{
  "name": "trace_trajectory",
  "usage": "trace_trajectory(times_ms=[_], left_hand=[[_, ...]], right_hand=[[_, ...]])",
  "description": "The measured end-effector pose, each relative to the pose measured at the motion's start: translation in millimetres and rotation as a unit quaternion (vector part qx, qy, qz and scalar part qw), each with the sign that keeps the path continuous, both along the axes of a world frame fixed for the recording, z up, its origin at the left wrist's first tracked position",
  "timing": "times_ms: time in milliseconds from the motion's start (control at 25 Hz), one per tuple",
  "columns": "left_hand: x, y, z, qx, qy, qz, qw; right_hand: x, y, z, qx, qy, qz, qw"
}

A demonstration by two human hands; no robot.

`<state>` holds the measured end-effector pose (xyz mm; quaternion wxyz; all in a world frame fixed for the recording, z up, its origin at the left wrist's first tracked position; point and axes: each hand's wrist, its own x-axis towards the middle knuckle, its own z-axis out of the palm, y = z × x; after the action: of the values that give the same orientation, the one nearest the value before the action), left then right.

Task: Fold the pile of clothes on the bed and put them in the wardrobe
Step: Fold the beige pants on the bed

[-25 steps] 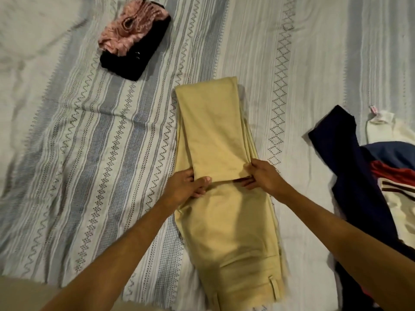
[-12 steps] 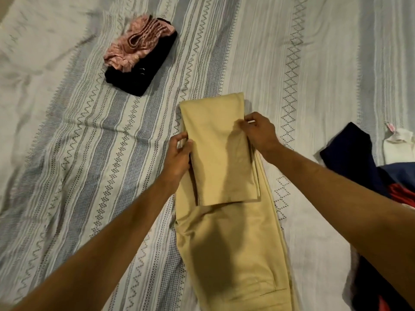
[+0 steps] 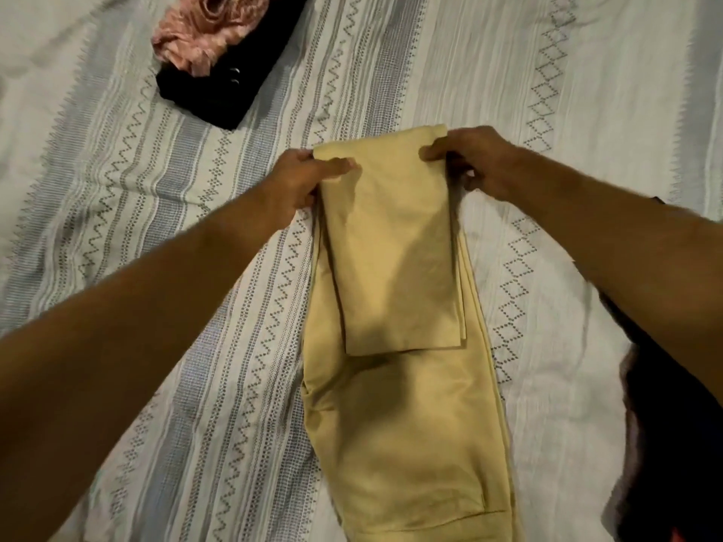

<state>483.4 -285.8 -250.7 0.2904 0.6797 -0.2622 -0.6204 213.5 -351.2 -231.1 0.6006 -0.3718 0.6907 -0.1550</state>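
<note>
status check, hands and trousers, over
Left hand and right hand both pinch the far fold of the tan trousers. Folded once, flat on bed. Nothing in the way.

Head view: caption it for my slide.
Both hands, left and right, pinch the fold of tan trousers on a striped bedsheet.

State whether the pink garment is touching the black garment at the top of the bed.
Touching. The head view shows the pink garment lying directly on top of the black garment, overlapping it with no bedspread visible between them.
</note>
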Motion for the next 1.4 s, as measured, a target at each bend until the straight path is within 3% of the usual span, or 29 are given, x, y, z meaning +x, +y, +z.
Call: trace_trajectory(times_ms=[120, 320, 480, 600, 720, 840, 960, 1040, 1120, 1240, 1400], left_hand=[[-3.4, -3.5, 19.1, 0.012, 0.02, -0.012, 1.0], [-9.3, 51.9, 94.8, -0.129, 0.0, -0.053, 0.99], [-21.1, 140.6, 164.4, -0.25, -0.087, -0.102, 0.959], [-33.3, 229.5, 201.6, -0.325, -0.194, -0.157, 0.912], [-51.9, 334.1, 195.3, -0.398, -0.289, -0.235, 0.839], [-72.9, 438.5, 143.2, -0.442, -0.382, -0.347, 0.734], [-98.5, 521.2, 59.6, -0.405, -0.437, -0.448, 0.666], [-117.3, 548.6, 19.6, -0.368, -0.471, -0.443, 0.668], [-129.6, 557.1, 6.5, -0.349, -0.474, -0.391, 0.708], [-135.9, 564.7, 12.7, -0.367, -0.43, -0.362, 0.741], [-125.5, 567.1, 26.9, -0.326, -0.366, -0.429, 0.759]], right_hand=[[-0.6, 2.9, 16.8, -0.005, -0.023, 0.023, 0.999], [-21.6, 46.7, 97.5, -0.137, -0.007, 0.139, 0.981], [-55.8, 129.8, 164.4, -0.252, 0.03, 0.256, 0.933], [-68.9, 220.8, 198.4, -0.367, 0.1, 0.352, 0.855], [-91.9, 333.8, 190.9, -0.454, 0.17, 0.443, 0.754], [-115.8, 445.2, 134.5, -0.497, 0.296, 0.526, 0.624], [-129.1, 535.0, 52.6, -0.473, 0.363, 0.577, 0.558], [-130.5, 564.3, 11.3, -0.461, 0.391, 0.571, 0.556], [-127.0, 575.7, -4.3, -0.441, 0.43, 0.529, 0.584], [-123.0, 582.2, 1.9, -0.418, 0.449, 0.508, 0.604], [-129.3, 584.5, 22.0, -0.349, 0.422, 0.525, 0.651]])
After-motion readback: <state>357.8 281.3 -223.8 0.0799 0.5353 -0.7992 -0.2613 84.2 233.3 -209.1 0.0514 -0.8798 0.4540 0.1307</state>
